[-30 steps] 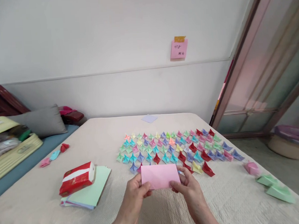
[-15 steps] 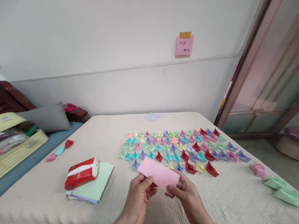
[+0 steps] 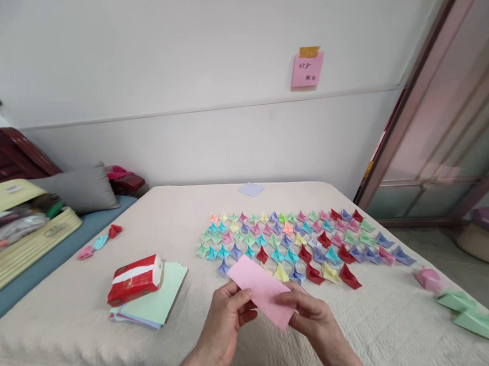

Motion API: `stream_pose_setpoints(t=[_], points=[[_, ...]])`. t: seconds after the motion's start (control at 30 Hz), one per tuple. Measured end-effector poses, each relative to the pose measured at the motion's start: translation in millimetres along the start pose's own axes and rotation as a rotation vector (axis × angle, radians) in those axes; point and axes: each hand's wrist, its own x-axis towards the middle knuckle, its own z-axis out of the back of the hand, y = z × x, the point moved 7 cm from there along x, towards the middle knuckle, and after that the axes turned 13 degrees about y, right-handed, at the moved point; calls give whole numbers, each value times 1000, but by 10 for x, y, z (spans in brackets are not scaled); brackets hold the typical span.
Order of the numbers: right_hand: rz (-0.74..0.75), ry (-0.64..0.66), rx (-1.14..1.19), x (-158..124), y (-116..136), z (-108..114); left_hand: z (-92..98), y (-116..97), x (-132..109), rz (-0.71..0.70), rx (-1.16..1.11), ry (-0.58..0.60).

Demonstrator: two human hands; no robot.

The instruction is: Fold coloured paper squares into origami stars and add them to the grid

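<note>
A pink sheet of paper (image 3: 261, 289), an oblong that looks folded, is held up in front of me, tilted down to the right. My left hand (image 3: 231, 313) pinches its left side, thumb on top and fingers beneath. At its right edge, my right hand (image 3: 308, 314) grips with the thumb and fingers closed on the paper. Just beyond the sheet, rows of small folded paper boats (image 3: 290, 255) in many colours stand on the pale bedspread (image 3: 180, 214).
On the left, a red tissue pack (image 3: 135, 279) lies on a stack of coloured paper (image 3: 168, 295). Larger green paper boats (image 3: 480, 323) and a pink folded piece (image 3: 429, 278) lie at the right edge. A lilac sheet (image 3: 251, 189) rests near the wall.
My right hand has shifted its grip on the pink paper, its fingers now coming over the right edge. The paper has tipped further down on the right. My left hand keeps its hold.
</note>
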Motion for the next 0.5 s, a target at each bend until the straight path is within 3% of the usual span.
stream_pose_setpoints(t=[0.2, 0.4, 0.5], points=[[-19, -47, -62, -13, 77, -28, -68, -40, -46, 1, 151, -10], [-54, -302, -67, -17, -91, 77, -99, 9, -49, 28, 231, 8], [-64, -358, -93, -29, -81, 96, -122, 36, -49, 52, 264, 24]])
